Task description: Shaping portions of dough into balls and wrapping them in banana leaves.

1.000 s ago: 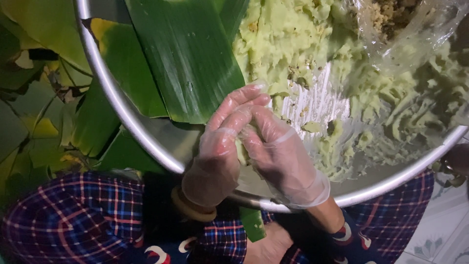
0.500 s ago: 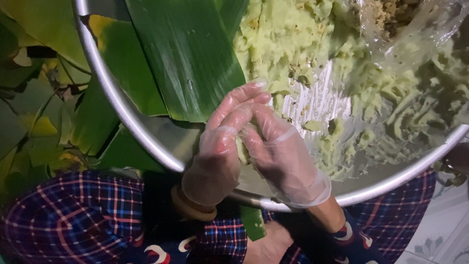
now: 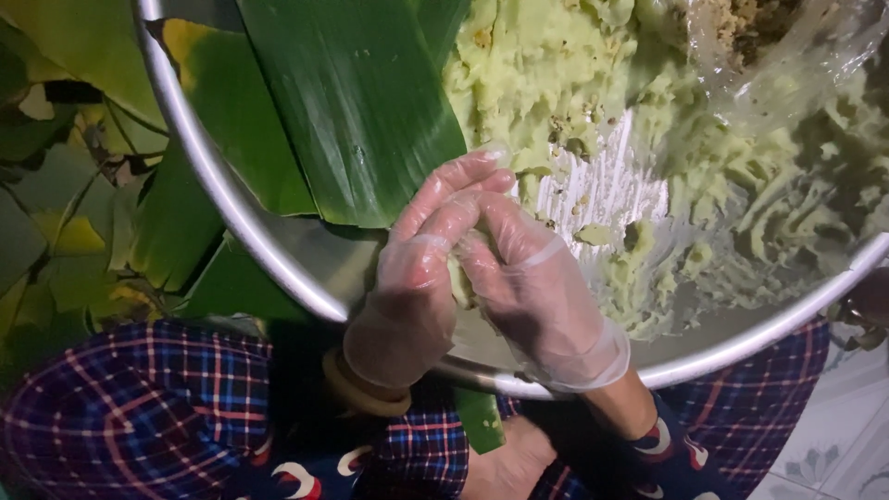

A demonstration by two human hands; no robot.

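Both my hands wear clear plastic gloves and press together over the near edge of a large metal basin [image 3: 231, 222]. My left hand [image 3: 421, 268] and my right hand [image 3: 532, 287] cup a small lump of pale green dough [image 3: 460, 278] between the palms; most of the lump is hidden. More pale green dough [image 3: 556, 65] is smeared across the basin's floor beyond my fingers. A wide banana leaf [image 3: 352, 102] lies in the basin to the left of the dough, just past my left fingertips.
Several banana leaves [image 3: 83, 185] lie piled on the floor left of the basin. A clear plastic bag with brownish filling [image 3: 769, 37] rests at the basin's far right. My plaid-clad knees [image 3: 139, 407] sit under the basin's near rim. Tiled floor [image 3: 833, 435] shows bottom right.
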